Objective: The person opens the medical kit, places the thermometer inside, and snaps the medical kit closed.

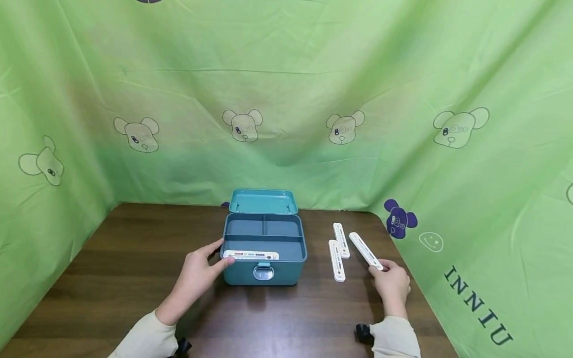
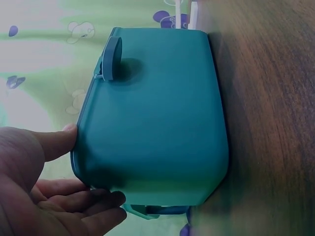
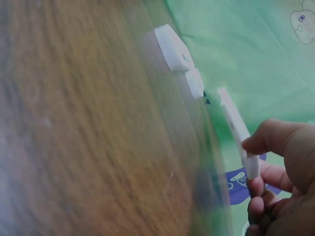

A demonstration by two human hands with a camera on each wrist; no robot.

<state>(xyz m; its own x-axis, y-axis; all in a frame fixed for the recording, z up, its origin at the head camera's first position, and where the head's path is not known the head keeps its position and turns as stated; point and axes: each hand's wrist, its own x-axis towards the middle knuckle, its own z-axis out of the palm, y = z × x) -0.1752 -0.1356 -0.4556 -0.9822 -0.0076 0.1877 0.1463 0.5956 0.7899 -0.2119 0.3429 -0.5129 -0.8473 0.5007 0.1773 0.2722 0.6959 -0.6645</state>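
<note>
A teal lidded storage box (image 1: pixel 286 273) stands on the table with its lid (image 1: pixel 264 201) raised and its inner tray divided into three compartments. My left hand (image 1: pixel 200 270) holds the box's left front corner, thumb at the front rim and fingers along the left side. In the tray's front compartment lies a slim white printed case (image 1: pixel 252 255). My right hand (image 1: pixel 392 281) pinches the near end of another slim white case (image 1: pixel 364 250), tilted above the table in the right wrist view. Two similar cases, one farther (image 1: pixel 341 239) and one nearer (image 1: pixel 336 261), lie side by side on the tabletop.
The dark wooden table (image 1: pixel 134 278) meets a green cloth backdrop (image 1: pixel 291 74) printed with bear heads at its back and sides. A clear latch (image 1: pixel 263 271) sits on the box's front. The cases lie between the box and my right hand.
</note>
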